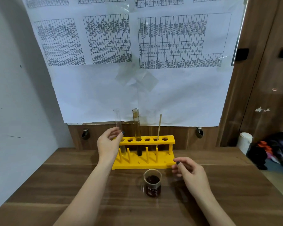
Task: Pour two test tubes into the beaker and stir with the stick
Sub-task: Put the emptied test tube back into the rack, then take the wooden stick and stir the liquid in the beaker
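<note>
Beaker [152, 185]: holding dark liquid on the bench [56, 185].
Left hand [109, 145]: you're pinching the emptied tube [118, 119] at the rack [153, 165].
Right hand [190, 175]: hovering loosely curled, empty.
Next: likely taking the dark tube [137, 124].

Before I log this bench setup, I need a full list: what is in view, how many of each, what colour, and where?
rack: one, yellow, on the table against the back panel.
empty tube: one, clear, in the rack's left end hole, at the left hand's fingertips.
dark tube: one, brown-stained glass with dark liquid at the bottom, in the rack's third hole.
stick: one, pale wood, upright in the rack's fifth hole.
beaker: one, clear with dark brown liquid, in front of the rack.
table: one, brown wood.
sheets: several, white with printed tables, on the wall.
left hand: at the empty tube.
right hand: right of the beaker, holding nothing.
</note>
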A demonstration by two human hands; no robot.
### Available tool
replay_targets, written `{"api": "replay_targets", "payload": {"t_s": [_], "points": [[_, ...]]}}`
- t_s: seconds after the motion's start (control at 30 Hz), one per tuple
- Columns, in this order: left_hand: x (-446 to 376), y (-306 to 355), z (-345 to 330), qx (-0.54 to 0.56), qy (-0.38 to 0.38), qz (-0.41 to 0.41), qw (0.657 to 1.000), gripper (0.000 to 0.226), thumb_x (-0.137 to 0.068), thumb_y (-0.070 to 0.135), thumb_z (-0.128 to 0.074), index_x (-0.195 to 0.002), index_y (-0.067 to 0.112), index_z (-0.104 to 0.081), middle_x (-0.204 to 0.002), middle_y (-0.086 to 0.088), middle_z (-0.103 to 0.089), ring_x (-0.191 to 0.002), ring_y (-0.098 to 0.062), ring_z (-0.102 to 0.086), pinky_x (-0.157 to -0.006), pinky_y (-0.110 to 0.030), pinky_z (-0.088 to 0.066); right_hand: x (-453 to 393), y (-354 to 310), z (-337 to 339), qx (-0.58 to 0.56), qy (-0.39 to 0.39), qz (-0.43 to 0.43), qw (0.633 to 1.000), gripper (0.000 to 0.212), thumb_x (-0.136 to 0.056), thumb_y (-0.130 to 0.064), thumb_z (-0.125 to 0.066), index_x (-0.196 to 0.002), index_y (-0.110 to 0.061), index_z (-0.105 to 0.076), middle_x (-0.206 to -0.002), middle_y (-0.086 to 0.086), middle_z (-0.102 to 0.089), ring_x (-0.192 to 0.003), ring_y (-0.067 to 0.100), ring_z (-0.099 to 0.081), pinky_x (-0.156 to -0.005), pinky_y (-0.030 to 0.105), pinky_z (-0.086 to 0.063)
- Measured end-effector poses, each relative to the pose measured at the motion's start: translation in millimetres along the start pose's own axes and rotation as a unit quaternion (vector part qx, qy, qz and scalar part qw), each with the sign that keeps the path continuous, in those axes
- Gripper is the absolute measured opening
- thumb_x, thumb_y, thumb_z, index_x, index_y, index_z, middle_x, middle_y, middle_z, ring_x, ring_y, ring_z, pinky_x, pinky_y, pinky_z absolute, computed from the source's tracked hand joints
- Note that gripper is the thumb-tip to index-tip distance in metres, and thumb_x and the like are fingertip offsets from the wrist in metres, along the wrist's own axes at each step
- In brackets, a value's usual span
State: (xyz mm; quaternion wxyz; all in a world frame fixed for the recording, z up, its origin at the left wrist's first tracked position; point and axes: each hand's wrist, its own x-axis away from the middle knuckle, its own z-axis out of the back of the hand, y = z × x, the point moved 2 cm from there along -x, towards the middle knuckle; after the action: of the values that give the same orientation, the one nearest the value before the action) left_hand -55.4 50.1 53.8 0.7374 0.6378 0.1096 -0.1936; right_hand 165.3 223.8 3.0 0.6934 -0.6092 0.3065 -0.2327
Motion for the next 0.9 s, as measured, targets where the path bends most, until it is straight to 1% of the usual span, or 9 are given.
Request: {"api": "replay_targets", "payload": {"t_s": [0.17, 0.3, 0.37, 0.43, 0.53, 0.6, 0.7, 0.8, 0.9], "points": [[0.8, 0.5, 1.8, -0.003, -0.01, 0.006, 1.0, 0.026, -0.082, 0.017, -0.072, -0.107, 0.02, -0.067, -0.095, 0.006, -0.069, -0.092, -0.005, -0.064, -0.073, -0.017, -0.051, -0.4, 0.3, -0.3, -0.003, 0.0, 0.002, 1.0, 0.022, -0.094, -0.002, -0.053, -0.092, -0.015, -0.071, -0.082, 0.009, -0.074, -0.076, 0.017, -0.072, -0.06, 0.016, -0.054], [1.1, 3.5, 3.5, -0.033, -0.033, -0.007, 0.999, 0.031, -0.082, 0.019, -0.072, -0.112, 0.018, -0.065, -0.099, 0.006, -0.068, -0.091, -0.001, -0.061, -0.076, -0.015, -0.047, -0.5, 2.6, -0.7, -0.009, -0.004, -0.003, 1.0, 0.022, -0.094, -0.002, -0.053, -0.093, -0.015, -0.071, -0.082, 0.009, -0.074, -0.075, 0.016, -0.071, -0.061, 0.018, -0.055], [2.0, 5.3, 4.8, -0.044, -0.036, -0.012, 0.998, 0.031, -0.083, 0.019, -0.072, -0.113, 0.018, -0.065, -0.1, 0.006, -0.067, -0.093, -0.004, -0.061, -0.076, -0.015, -0.046, -0.3, 4.0, -0.3, -0.013, -0.003, -0.004, 1.0, 0.022, -0.094, -0.001, -0.053, -0.092, -0.015, -0.071, -0.082, 0.009, -0.074, -0.074, 0.015, -0.071, -0.06, 0.018, -0.056], [3.8, 7.1, 7.2, -0.048, -0.038, -0.011, 0.998, 0.033, -0.083, 0.02, -0.071, -0.115, 0.018, -0.063, -0.104, 0.006, -0.066, -0.099, -0.01, -0.061, -0.082, -0.021, -0.048, 0.4, 5.2, 0.3, -0.012, -0.002, -0.005, 1.0, 0.023, -0.094, -0.002, -0.053, -0.092, -0.015, -0.071, -0.082, 0.008, -0.074, -0.075, 0.015, -0.071, -0.06, 0.019, -0.056], [10.2, 8.7, 13.3, -0.047, -0.034, -0.008, 0.998, 0.038, -0.084, 0.021, -0.071, -0.12, 0.017, -0.061, -0.114, 0.002, -0.065, -0.109, -0.013, -0.058, -0.095, -0.033, -0.049, 1.3, 6.7, 1.1, -0.005, -0.002, -0.005, 1.0, 0.023, -0.093, -0.003, -0.054, -0.092, -0.017, -0.072, -0.082, 0.007, -0.075, -0.077, 0.016, -0.072, -0.06, 0.018, -0.056], [18.7, 8.2, 20.6, -0.038, -0.017, -0.017, 0.999, 0.037, -0.084, 0.02, -0.07, -0.12, 0.017, -0.06, -0.119, 0.001, -0.064, -0.112, -0.014, -0.057, -0.098, -0.035, -0.047, 1.6, 6.4, 1.2, -0.003, 0.001, -0.002, 1.0, 0.023, -0.093, -0.002, -0.054, -0.092, -0.017, -0.072, -0.082, 0.007, -0.075, -0.076, 0.016, -0.072, -0.059, 0.018, -0.055], [37.8, 5.7, 32.6, -0.036, 0.004, -0.044, 0.998, 0.034, -0.085, 0.018, -0.069, -0.118, 0.018, -0.061, -0.118, 0.003, -0.063, -0.112, -0.011, -0.056, -0.096, -0.029, -0.044, 2.5, 5.2, 1.4, 0.0, 0.003, 0.004, 1.0, 0.023, -0.094, -0.002, -0.053, -0.092, -0.016, -0.071, -0.082, 0.008, -0.074, -0.075, 0.015, -0.071, -0.058, 0.016, -0.055], [59.8, 4.7, 40.9, -0.049, 0.006, -0.087, 0.995, 0.029, -0.085, 0.014, -0.068, -0.113, 0.021, -0.061, -0.111, 0.005, -0.063, -0.107, -0.008, -0.057, -0.09, -0.022, -0.043, 3.9, 5.4, 1.9, 0.005, 0.002, 0.007, 1.0, 0.022, -0.094, -0.003, -0.054, -0.093, -0.017, -0.071, -0.083, 0.007, -0.074, -0.077, 0.016, -0.071, -0.059, 0.016, -0.055], [79.7, 3.3, 44.5, -0.043, 0.003, -0.115, 0.992, 0.027, -0.085, 0.01, -0.067, -0.108, 0.024, -0.063, -0.106, 0.008, -0.065, -0.104, -0.005, -0.059, -0.088, -0.025, -0.046, 4.7, 6.9, 3.2, 0.011, 0.007, 0.009, 1.0, 0.023, -0.094, -0.004, -0.054, -0.092, -0.019, -0.071, -0.083, 0.005, -0.075, -0.077, 0.013, -0.072, -0.06, 0.017, -0.055]]}}
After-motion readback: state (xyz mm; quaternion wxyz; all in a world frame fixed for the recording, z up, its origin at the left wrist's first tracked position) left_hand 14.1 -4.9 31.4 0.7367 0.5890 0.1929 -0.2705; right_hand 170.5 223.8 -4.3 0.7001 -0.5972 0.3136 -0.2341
